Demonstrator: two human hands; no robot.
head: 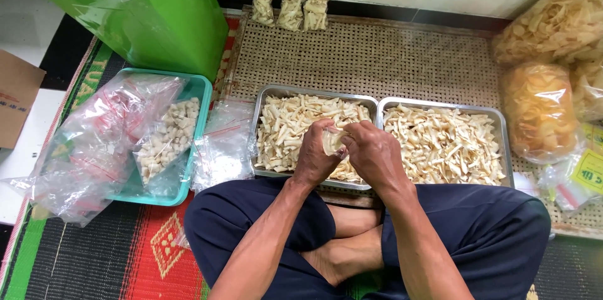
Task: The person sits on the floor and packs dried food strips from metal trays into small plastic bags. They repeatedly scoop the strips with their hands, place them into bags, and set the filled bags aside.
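Both hands meet over the near rim of the left tray (264,94). The left hand (316,152) and right hand (372,152) have their fingers closed together around a small clear bag (332,140) of pale chips, held between them just above the tray.

Two steel trays sit side by side on a woven mat (389,55), touching at their long edges; the right tray (496,118) is heaped like the left with pale strips. Three small filled bags (289,10) with red seal strips stand in a row against the wall at the mat's far edge. Loose empty bags (221,143) lie just beside the left tray. Further left, a teal basin (200,86) holds more clear bags, one part-filled with pale pieces. Behind it stands a green bin (163,17).

At the right edge, large clear sacks (553,24) of yellowish crackers are stacked, with a yellow label (589,171) below them. A brown cardboard piece (16,99) lies at the far left.

Open mat shows between the trays and the wall; the person's crossed legs close off the near side.
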